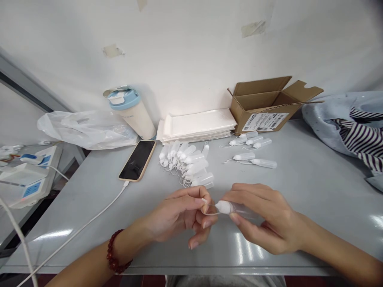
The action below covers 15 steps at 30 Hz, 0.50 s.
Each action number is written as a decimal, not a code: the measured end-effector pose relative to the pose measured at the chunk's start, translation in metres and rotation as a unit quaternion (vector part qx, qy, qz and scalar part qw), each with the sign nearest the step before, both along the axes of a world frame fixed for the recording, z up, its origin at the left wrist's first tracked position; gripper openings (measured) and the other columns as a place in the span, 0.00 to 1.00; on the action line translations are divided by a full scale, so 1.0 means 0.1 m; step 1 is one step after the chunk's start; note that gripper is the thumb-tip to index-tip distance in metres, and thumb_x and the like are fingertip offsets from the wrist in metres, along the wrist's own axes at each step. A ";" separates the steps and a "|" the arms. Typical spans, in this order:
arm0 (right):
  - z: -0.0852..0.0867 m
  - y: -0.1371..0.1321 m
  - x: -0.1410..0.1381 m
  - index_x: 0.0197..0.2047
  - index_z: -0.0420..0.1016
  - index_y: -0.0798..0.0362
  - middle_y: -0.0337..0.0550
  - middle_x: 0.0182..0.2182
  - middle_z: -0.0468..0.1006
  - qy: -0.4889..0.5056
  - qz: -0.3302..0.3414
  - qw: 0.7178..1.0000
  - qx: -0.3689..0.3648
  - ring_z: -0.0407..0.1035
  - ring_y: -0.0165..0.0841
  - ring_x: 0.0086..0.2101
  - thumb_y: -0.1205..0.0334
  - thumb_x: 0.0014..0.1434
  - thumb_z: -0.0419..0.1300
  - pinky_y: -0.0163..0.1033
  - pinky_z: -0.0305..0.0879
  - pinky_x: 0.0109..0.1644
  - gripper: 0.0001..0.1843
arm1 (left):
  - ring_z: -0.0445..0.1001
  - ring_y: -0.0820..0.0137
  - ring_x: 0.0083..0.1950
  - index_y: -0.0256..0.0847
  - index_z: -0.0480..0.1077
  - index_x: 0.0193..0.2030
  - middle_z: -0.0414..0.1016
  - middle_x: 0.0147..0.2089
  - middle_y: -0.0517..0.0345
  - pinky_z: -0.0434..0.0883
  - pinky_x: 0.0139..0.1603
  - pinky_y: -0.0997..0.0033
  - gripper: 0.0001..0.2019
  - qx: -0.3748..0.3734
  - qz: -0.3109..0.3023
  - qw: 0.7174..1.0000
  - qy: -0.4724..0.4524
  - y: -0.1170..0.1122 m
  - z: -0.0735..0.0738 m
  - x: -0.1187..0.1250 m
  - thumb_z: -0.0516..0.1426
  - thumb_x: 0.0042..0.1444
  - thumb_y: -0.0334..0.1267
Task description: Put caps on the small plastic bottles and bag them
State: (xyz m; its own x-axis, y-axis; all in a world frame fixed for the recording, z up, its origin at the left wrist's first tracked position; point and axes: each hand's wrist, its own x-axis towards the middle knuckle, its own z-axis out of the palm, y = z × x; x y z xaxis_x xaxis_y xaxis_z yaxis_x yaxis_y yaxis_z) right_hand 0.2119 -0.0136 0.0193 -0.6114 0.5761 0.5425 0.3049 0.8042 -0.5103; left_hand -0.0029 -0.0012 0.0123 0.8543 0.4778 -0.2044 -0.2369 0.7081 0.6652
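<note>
A clear squeeze bottle with a white needle-tip cap [224, 207] lies sideways above the front of the table, its thin needle pointing left. My right hand [266, 217] grips the bottle's body, with the thumb below and the fingers over the top. Between the thumb and index finger of my left hand [188, 213] is the small white tip stopper [204, 201], tethered to the cap by a thin loop. The stopper looks apart from the needle's end. Behind my left hand lies a pile of similar bottles [191, 161]; several more bottles [265, 163] lie farther right.
On the grey table [299, 167] are a phone [137, 160] on a white cable, a blue-lidded tumbler [131, 111], a plastic bag [86, 129] and a stack of white packets [200, 123]. An open cardboard box [263, 107] stands at the back, beside folded cloth [344, 123].
</note>
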 end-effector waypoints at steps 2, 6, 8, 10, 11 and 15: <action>-0.01 0.00 0.00 0.43 0.65 0.56 0.39 0.24 0.69 0.002 -0.001 1.000 0.000 0.61 0.29 0.24 0.72 0.58 0.51 0.33 0.60 0.25 0.10 | 0.65 0.79 0.18 0.38 0.61 0.31 0.62 0.26 0.63 0.61 0.20 0.80 0.08 0.002 0.002 1.000 -0.003 0.01 -0.01 0.00 0.51 0.60 0.37; -0.02 0.00 0.00 0.43 0.65 0.57 0.40 0.24 0.70 0.010 -0.003 1.000 0.008 0.62 0.29 0.24 0.73 0.58 0.51 0.33 0.60 0.26 0.10 | 0.66 0.78 0.18 0.37 0.61 0.30 0.63 0.26 0.62 0.62 0.20 0.80 0.08 0.009 0.004 1.000 -0.006 0.01 -0.02 0.00 0.50 0.60 0.37; -0.02 0.01 0.00 0.44 0.65 0.57 0.40 0.24 0.70 0.012 -0.004 1.000 0.011 0.63 0.29 0.24 0.73 0.57 0.51 0.33 0.60 0.26 0.10 | 0.66 0.78 0.19 0.37 0.60 0.30 0.63 0.26 0.62 0.62 0.20 0.80 0.08 0.009 0.001 1.000 -0.009 0.01 -0.03 0.00 0.50 0.61 0.37; -0.02 0.01 -0.01 0.44 0.65 0.57 0.41 0.24 0.70 0.012 -0.003 1.000 0.010 0.63 0.29 0.24 0.73 0.57 0.51 0.33 0.61 0.26 0.11 | 0.66 0.78 0.19 0.37 0.60 0.30 0.63 0.26 0.62 0.62 0.20 0.80 0.08 0.007 -0.001 1.000 -0.005 0.01 -0.03 0.01 0.50 0.60 0.36; -0.02 0.01 -0.01 0.44 0.65 0.57 0.41 0.25 0.71 0.012 -0.001 1.000 0.008 0.63 0.29 0.25 0.73 0.57 0.51 0.33 0.61 0.26 0.11 | 0.65 0.78 0.18 0.37 0.61 0.30 0.63 0.26 0.62 0.62 0.20 0.80 0.08 0.007 0.000 1.000 -0.002 0.01 -0.03 0.01 0.50 0.60 0.36; -0.02 0.02 -0.02 0.43 0.65 0.57 0.40 0.24 0.70 0.008 -0.001 1.000 0.006 0.62 0.29 0.24 0.73 0.57 0.51 0.33 0.60 0.26 0.10 | 0.65 0.78 0.18 0.38 0.60 0.30 0.64 0.26 0.62 0.61 0.20 0.79 0.08 0.007 0.003 1.000 0.016 0.00 -0.01 0.02 0.51 0.59 0.37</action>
